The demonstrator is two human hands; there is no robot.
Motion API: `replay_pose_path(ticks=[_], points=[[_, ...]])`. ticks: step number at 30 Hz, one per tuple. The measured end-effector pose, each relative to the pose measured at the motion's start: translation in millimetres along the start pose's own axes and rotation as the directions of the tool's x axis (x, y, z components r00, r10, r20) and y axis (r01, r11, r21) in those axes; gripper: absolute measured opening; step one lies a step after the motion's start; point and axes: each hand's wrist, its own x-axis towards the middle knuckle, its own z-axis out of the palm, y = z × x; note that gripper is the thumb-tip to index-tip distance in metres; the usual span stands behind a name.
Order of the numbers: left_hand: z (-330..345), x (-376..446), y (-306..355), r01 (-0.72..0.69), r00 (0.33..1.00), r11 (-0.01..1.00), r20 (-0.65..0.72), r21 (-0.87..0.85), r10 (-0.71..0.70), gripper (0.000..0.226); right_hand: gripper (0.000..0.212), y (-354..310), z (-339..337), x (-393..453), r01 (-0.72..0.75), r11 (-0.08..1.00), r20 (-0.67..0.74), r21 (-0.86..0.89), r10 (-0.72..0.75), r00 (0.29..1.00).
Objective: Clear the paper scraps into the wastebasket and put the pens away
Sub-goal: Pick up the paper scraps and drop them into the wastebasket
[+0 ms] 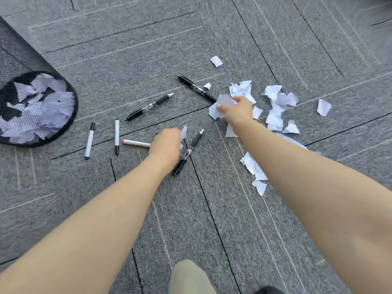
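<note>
Three black click pens (151, 106) and three white markers (90, 140) lie on the grey carpet floor (127, 60), one marker partly hidden under the left hand (165, 143), whose curled fingers pinch a paper scrap (183, 132). The right hand (237, 109) grips a bunch from the many scattered paper scraps (277, 102). The black mesh wastebasket (31, 107), tipped at left, already holds scraps.

We see open carpet (131, 60) between the wastebasket (31, 107) and the paper scraps (275, 102), but pens (148, 107) and markers (90, 141) lie scattered across the middle. Bare floor stretches behind the pile and close to our knee (188, 276).
</note>
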Motion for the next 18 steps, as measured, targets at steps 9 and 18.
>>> replay_pose_path(ticks=[9, 18], points=[[9, 5, -2, 0.059, 0.998, 0.997, -0.025, -0.043, -0.06, 0.015, 0.034, 8, 14, 4, 0.049, 0.97, -0.126, -0.237, -0.081, 0.989], [14, -3, -7, 0.051, 0.998, 0.987, -0.03, -0.15, -0.056, 0.017, 0.01, 12, 19, 5, 0.092, 0.955, -0.169, -0.283, -0.144, 0.975]])
